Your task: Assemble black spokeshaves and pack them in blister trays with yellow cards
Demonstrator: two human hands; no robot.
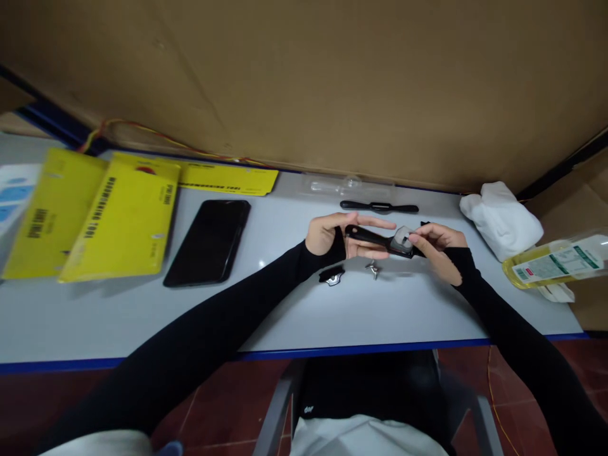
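Note:
A black spokeshave (368, 235) lies across my left hand (332, 235), whose fingers reach out beneath and behind it. My right hand (437, 246) is closed at the tool's other end, thumb and fingertips pinching a small grey piece that looks like its blade (403, 237) against the middle of the body. The right handle is mostly hidden by that hand. On the table below lie a small shiny metal and black part (332, 275) and some small metal screws (373, 270). Behind my hands rests a second black spokeshave body (380, 207).
Yellow tool packages (126, 218) and a black phone (208, 242) lie at left. A clear plastic package (349, 187) lies at the back. At right are a white cloth (501, 218) and a bottle of yellow liquid (553, 261). A cardboard wall (304, 82) closes off the back.

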